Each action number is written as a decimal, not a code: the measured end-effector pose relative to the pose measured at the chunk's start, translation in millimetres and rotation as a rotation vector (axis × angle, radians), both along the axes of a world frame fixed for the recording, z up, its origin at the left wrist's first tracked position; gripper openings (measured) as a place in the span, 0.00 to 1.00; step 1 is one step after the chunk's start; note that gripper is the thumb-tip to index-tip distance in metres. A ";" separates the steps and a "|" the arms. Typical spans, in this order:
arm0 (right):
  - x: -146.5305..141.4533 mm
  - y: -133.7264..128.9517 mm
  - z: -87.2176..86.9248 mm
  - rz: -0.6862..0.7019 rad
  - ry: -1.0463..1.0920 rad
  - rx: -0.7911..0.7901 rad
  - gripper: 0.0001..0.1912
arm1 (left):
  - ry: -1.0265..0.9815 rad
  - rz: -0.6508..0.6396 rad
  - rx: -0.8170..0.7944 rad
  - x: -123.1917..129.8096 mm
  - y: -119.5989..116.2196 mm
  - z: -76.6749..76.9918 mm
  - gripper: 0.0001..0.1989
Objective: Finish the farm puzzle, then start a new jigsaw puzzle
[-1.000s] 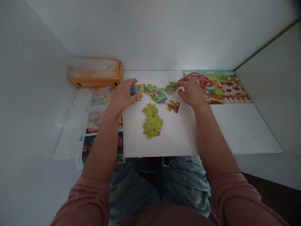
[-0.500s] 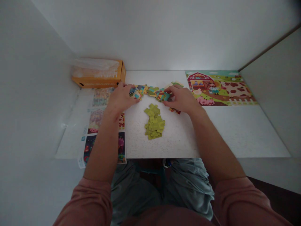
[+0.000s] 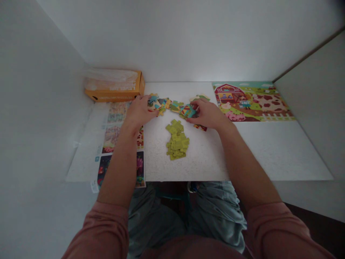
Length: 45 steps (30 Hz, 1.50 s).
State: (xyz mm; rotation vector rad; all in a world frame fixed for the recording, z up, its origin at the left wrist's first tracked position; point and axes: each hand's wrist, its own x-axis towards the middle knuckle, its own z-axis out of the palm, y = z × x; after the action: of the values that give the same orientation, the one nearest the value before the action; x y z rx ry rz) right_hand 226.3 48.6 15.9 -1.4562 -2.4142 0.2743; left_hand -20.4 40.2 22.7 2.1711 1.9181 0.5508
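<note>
Colourful jigsaw puzzle pieces lie in a loose row across the far middle of the white table. My left hand (image 3: 139, 112) is curled, thumb and fingers round the left cluster of puzzle pieces (image 3: 159, 104). At the other end of the row, my right hand (image 3: 208, 113) grips the right cluster of puzzle pieces (image 3: 185, 109) between thumb and fingers, partly covering it. Closer to me is a heap of green puzzle pieces (image 3: 177, 142), touched by neither hand. More pieces show behind my right hand, and a red-brown piece (image 3: 201, 127) pokes out below it.
An orange box (image 3: 115, 94) with clear plastic on top stands at the back left. Under my left forearm lies a printed picture sheet (image 3: 140, 165). A farm picture (image 3: 253, 102) lies at the back right. White walls enclose the table (image 3: 285, 151).
The pieces by my left hand have shifted and fanned out slightly, with a blue one now showing at the top. The right-hand cluster has moved a little. Both hands stay nearly in place.
</note>
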 end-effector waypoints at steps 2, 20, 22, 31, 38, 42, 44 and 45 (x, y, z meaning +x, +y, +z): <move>2.8 1.6 -1.2 0.018 0.004 -0.023 0.25 | -0.011 -0.025 0.025 -3.4 1.3 -4.0 0.25; 11.7 -3.2 11.5 0.224 0.046 -0.268 0.22 | -0.077 0.021 -0.019 -11.5 6.5 -10.1 0.29; 14.6 -4.1 15.7 0.248 0.061 -0.340 0.22 | -0.112 0.033 -0.067 -9.6 4.1 -2.3 0.27; 22.1 -3.8 22.9 0.206 0.197 -0.187 0.22 | -0.246 -0.109 -0.122 5.5 -4.2 17.2 0.17; 24.8 0.2 15.5 0.101 0.115 -0.061 0.23 | -0.253 -0.069 0.173 18.6 6.4 -1.3 0.21; 24.2 2.0 11.7 0.094 0.089 -0.042 0.23 | -0.271 0.019 0.249 17.4 10.1 -3.1 0.22; 23.9 2.7 10.9 0.095 0.088 -0.033 0.23 | -0.269 0.028 0.292 12.8 12.4 -4.7 0.23; 23.9 3.0 10.9 0.094 0.090 -0.026 0.23 | -0.274 0.020 0.309 10.2 13.6 -5.9 0.23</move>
State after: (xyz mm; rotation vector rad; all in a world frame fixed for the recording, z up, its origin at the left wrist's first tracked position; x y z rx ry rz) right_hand 250.2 51.6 26.8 -1.3138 -2.4176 0.3852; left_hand -10.2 53.8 16.8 2.1095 1.8046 1.1507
